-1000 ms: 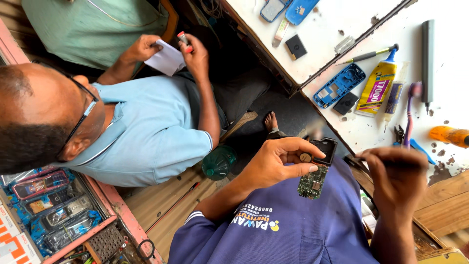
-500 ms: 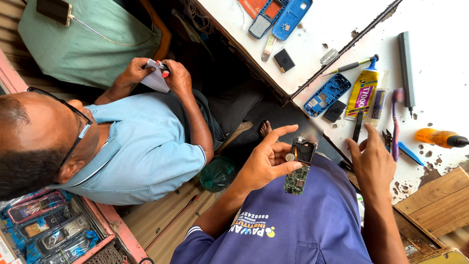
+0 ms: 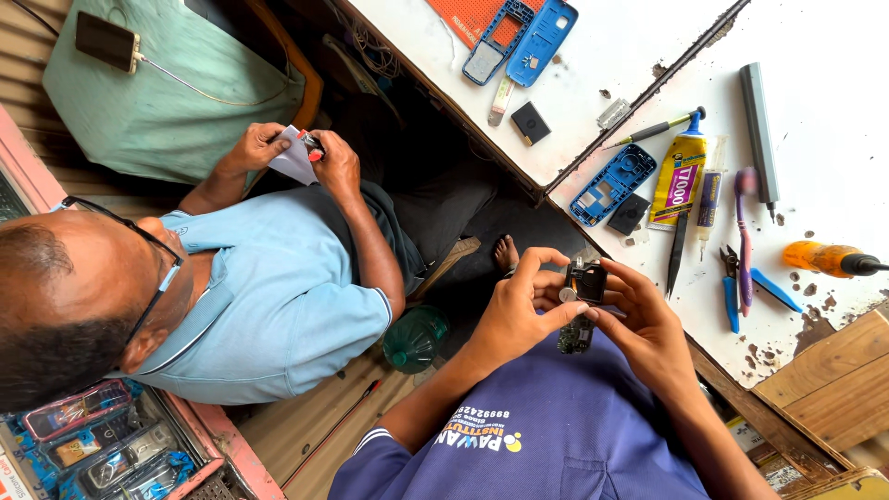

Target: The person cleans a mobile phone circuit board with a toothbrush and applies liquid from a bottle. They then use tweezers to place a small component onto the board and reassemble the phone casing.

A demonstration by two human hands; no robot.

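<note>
The white workbench (image 3: pixel 833 56) fills the upper right; just below its near edge, over the lap, both hands meet. The left hand (image 3: pixel 519 319) grasps a small phone circuit board (image 3: pixel 582 310), pinching it from the left. The right hand (image 3: pixel 648 329) grips its opposite side, equally close. The board stands with its long axis running bench-edge to lap, dark above, green below.

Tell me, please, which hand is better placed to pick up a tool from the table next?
Probably the right. The right hand is on the side of the table, close to the black tool, and only its fingertips touch the phone board. The left hand grips the board.
</note>
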